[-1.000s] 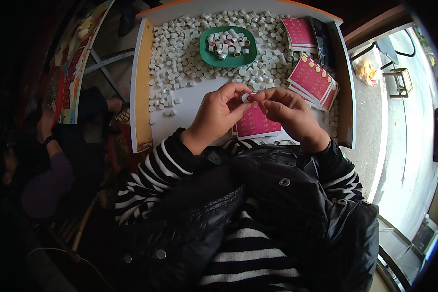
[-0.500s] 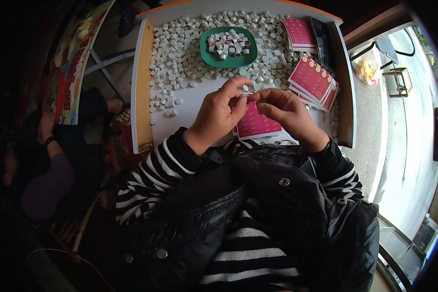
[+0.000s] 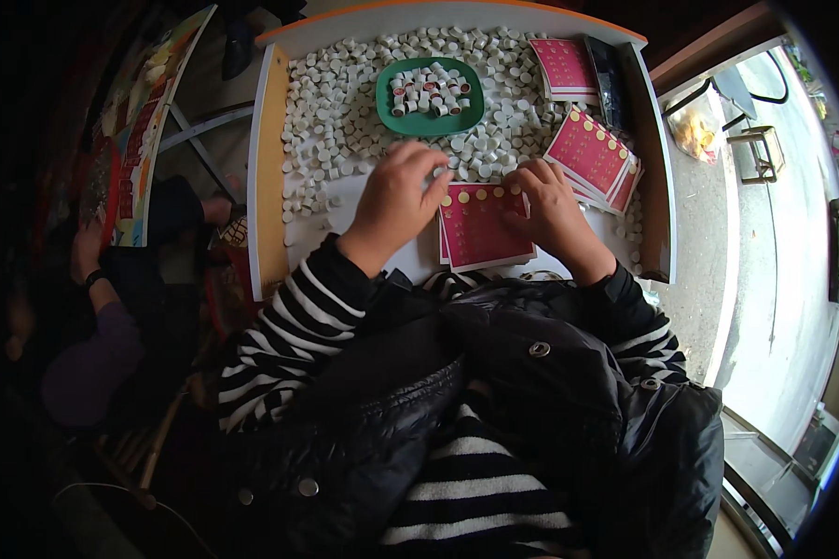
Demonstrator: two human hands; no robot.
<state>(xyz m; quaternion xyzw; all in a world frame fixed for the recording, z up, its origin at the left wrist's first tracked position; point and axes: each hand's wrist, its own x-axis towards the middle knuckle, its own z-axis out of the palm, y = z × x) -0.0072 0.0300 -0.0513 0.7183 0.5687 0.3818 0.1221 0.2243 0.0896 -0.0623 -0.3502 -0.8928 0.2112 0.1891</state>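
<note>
My left hand (image 3: 391, 207) is raised to the left of a red sticker sheet (image 3: 483, 235). Its thumb and bent fingers close around what looks like a small white cap (image 3: 441, 171), mostly hidden by the fingertips. Over the right side of the sheet is my right hand (image 3: 555, 212), its fingers bent at the upper right corner and its thumb apart from them, low over the sheet. Round yellow stickers line the sheet's top edge, and more sheets lie under it. Beyond my hands, a green tray (image 3: 385, 110) carries several white caps, some with red tops.
Loose white caps (image 3: 331, 130) cover the far part of the walled table (image 3: 268, 177). At the right lie fanned sticker sheets (image 3: 587, 154), another stack (image 3: 565, 67) and a black object (image 3: 608, 82). Another person's arm (image 3: 103, 279) is at the left, beside a printed board (image 3: 158, 112).
My hands have parted from where they met above the sheet. The left moved left, while the right came down onto the sheet's right side. The view has shifted slightly.
</note>
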